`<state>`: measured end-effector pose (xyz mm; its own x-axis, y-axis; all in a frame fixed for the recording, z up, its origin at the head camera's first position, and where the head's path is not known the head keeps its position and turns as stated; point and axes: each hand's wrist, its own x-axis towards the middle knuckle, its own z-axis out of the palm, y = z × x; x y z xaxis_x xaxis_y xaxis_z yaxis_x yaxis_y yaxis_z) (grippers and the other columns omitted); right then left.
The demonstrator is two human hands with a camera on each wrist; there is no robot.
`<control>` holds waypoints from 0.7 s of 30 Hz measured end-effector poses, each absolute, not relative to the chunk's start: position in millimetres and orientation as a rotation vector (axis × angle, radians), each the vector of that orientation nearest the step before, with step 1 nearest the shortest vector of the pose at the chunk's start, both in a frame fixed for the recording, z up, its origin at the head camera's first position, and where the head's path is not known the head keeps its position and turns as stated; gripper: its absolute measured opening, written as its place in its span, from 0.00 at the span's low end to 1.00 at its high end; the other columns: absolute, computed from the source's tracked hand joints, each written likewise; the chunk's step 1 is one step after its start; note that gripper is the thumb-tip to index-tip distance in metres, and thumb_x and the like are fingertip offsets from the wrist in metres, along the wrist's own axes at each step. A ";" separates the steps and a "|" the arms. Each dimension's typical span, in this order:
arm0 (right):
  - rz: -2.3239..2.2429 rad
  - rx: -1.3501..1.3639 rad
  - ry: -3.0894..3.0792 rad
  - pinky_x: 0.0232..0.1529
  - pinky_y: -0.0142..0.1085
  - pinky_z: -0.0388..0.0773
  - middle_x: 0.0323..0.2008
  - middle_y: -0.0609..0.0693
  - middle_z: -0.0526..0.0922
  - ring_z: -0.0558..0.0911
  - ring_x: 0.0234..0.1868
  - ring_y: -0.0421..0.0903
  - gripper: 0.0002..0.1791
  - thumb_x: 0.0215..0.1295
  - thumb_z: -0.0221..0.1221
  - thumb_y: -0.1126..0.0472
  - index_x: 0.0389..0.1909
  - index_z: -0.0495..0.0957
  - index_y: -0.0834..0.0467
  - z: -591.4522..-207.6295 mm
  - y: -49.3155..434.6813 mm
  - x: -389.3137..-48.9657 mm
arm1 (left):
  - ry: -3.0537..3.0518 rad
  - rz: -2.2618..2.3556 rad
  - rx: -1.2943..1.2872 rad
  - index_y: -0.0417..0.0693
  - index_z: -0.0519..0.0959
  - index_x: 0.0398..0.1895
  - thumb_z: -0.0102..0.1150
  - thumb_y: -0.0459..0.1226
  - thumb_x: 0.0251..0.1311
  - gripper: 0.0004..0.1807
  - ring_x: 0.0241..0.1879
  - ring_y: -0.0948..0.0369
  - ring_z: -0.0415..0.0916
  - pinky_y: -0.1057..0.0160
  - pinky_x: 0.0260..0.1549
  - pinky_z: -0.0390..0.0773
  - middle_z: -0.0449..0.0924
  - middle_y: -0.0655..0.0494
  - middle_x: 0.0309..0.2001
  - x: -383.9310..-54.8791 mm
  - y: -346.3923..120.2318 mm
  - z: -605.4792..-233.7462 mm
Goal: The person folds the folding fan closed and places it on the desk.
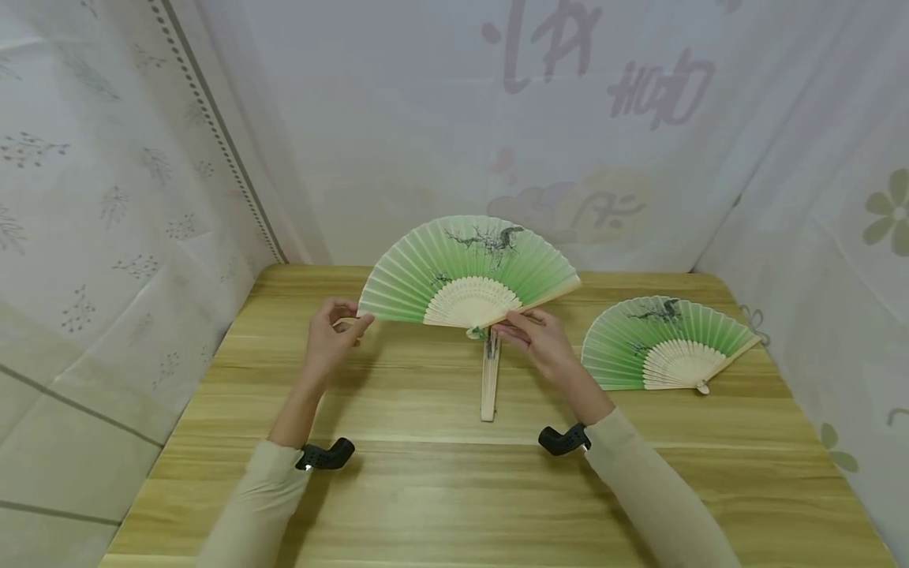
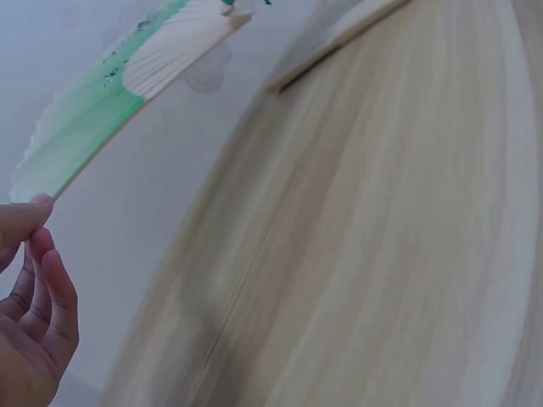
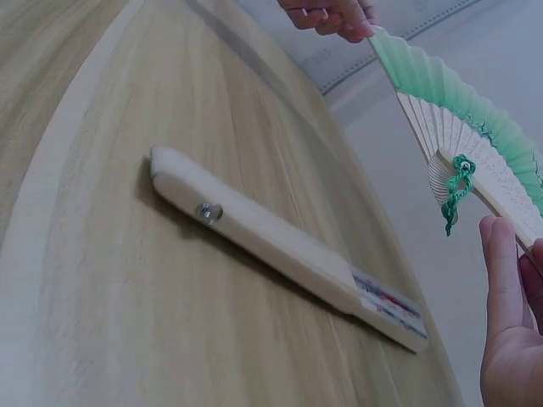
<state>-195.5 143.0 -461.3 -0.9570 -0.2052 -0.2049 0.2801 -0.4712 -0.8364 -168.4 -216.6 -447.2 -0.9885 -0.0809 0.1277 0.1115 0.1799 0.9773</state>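
Between both hands a green folding fan is spread out above the table, with a dark branch print and pale ribs. My left hand pinches the leaf's left end between thumb and fingertips, as the left wrist view also shows. On the other side, my right hand pinches the pale guard stick near the pivot. A green cord dangles from the pivot in the right wrist view. Below the fan lies a closed folding fan with pale sticks and a metal rivet; in the head view its far end is hidden behind the held fan.
A second open green fan lies on the right part of the wooden table. Printed curtains hang behind the table and along both sides. A black wrist camera sits at each cuff.
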 end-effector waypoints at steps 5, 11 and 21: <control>-2.495 0.137 1.444 0.61 0.46 0.73 0.43 0.63 0.84 0.86 0.47 0.54 0.09 0.75 0.56 0.70 0.49 0.72 0.72 -466.1 158.1 -188.5 | -2.229 -2.062 0.036 0.31 0.68 0.55 0.64 0.29 0.67 0.19 0.29 0.66 0.78 0.69 0.29 0.80 0.73 0.45 0.50 -175.3 -200.9 -450.2; -2.551 0.155 1.447 0.58 0.44 0.76 0.42 0.62 0.84 0.86 0.47 0.55 0.10 0.74 0.58 0.70 0.49 0.72 0.72 -468.7 171.0 -181.2 | -2.184 -2.129 0.044 0.31 0.67 0.56 0.63 0.28 0.68 0.19 0.31 0.64 0.78 0.68 0.31 0.80 0.73 0.44 0.51 -177.4 -187.2 -450.9; -2.593 0.106 1.501 0.56 0.43 0.77 0.41 0.61 0.83 0.86 0.46 0.54 0.11 0.73 0.59 0.70 0.49 0.72 0.73 -468.0 178.4 -176.5 | -2.149 -2.118 0.076 0.34 0.68 0.56 0.63 0.31 0.69 0.19 0.38 0.50 0.79 0.67 0.31 0.81 0.75 0.45 0.50 -178.2 -174.6 -453.7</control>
<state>-176.5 178.4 -468.0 -0.9872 -0.0889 -0.1327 0.1593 -0.4908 -0.8566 -178.2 -174.6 -453.7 -0.9911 -0.1220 0.0528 0.0510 0.0177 0.9985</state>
